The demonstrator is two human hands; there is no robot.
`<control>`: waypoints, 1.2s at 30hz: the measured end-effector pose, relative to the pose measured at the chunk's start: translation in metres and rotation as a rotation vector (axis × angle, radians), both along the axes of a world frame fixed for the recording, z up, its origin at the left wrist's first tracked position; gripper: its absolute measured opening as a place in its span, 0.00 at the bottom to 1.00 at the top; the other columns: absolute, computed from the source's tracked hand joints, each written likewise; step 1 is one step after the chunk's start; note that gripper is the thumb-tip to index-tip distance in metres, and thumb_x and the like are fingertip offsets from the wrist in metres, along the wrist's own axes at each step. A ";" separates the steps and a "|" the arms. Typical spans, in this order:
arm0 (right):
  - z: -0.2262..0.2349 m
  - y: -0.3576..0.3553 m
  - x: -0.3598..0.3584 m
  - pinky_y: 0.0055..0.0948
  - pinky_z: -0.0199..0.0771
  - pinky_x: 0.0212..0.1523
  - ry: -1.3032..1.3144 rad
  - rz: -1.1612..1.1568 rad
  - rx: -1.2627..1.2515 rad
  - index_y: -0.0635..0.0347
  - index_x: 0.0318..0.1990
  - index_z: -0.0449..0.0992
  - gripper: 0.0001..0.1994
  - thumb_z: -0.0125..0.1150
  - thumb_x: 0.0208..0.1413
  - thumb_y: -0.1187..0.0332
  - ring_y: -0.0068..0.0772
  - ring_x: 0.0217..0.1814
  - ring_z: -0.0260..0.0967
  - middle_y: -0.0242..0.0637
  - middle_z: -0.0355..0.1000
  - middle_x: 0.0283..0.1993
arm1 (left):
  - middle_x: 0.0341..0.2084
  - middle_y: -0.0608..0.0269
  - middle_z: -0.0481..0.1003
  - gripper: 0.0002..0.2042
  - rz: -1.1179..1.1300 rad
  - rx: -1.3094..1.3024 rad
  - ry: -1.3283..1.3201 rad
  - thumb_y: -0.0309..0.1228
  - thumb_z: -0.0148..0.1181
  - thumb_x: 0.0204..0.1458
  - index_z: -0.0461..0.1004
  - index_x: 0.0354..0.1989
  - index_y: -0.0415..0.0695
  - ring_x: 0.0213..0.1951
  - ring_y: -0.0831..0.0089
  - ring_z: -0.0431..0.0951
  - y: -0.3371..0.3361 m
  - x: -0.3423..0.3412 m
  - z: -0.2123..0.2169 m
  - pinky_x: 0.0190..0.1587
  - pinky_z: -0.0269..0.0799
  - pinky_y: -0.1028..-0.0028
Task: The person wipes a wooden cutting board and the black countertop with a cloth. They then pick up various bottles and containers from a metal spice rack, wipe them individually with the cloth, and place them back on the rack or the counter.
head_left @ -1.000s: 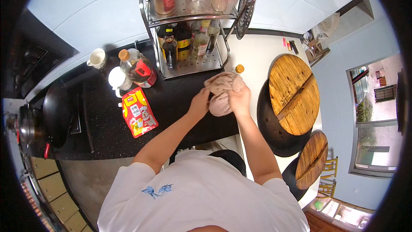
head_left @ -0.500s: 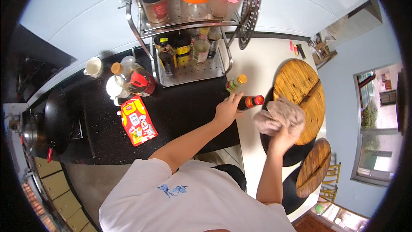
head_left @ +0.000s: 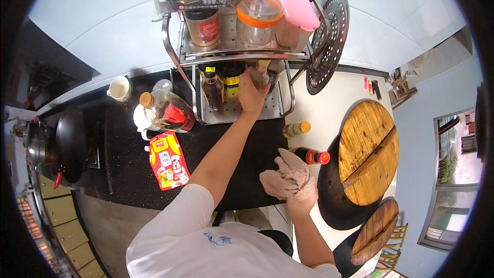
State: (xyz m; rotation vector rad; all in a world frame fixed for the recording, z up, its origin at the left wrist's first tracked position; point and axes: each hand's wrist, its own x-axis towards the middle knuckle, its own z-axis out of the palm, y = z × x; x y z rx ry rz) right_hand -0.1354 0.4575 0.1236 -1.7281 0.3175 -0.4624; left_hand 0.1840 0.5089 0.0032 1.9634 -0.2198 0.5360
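Note:
My left hand (head_left: 252,94) reaches into the lower shelf of the metal rack (head_left: 216,117), its fingers round a small clear glass bottle (head_left: 261,76) with a yellowish cap. Beside it on that shelf stand a dark sauce bottle (head_left: 212,91) and a dark bottle with a yellow label (head_left: 231,83). A crumpled pinkish-grey cloth (head_left: 289,177) is in my right hand (head_left: 302,205), over the counter's black and white join. Near the cloth are a dark bottle with a red cap (head_left: 309,155) and a small orange-capped bottle (head_left: 297,129).
Wooden lids (head_left: 368,149) cover black pans at the right. A red and yellow pouch (head_left: 169,160), a cork-topped jar (head_left: 167,110) and a white cup (head_left: 120,88) stand left. The upper shelf holds an orange-lidded jar (head_left: 257,23) and a pink-lidded container (head_left: 298,11).
My left hand has left the bottles on the counter and gone up into the rack, onto a glass bottle. My right hand has brought the cloth leftward, away from the wooden lid.

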 end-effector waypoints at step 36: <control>0.032 0.032 0.068 0.39 0.63 0.65 -0.321 -0.042 0.157 0.63 0.60 0.64 0.22 0.51 0.57 0.72 0.42 0.62 0.65 0.44 0.65 0.60 | 0.50 0.58 0.71 0.36 -0.258 0.217 0.356 0.30 0.77 0.33 0.65 0.56 0.46 0.52 0.54 0.74 0.135 -0.176 0.023 0.49 0.75 0.62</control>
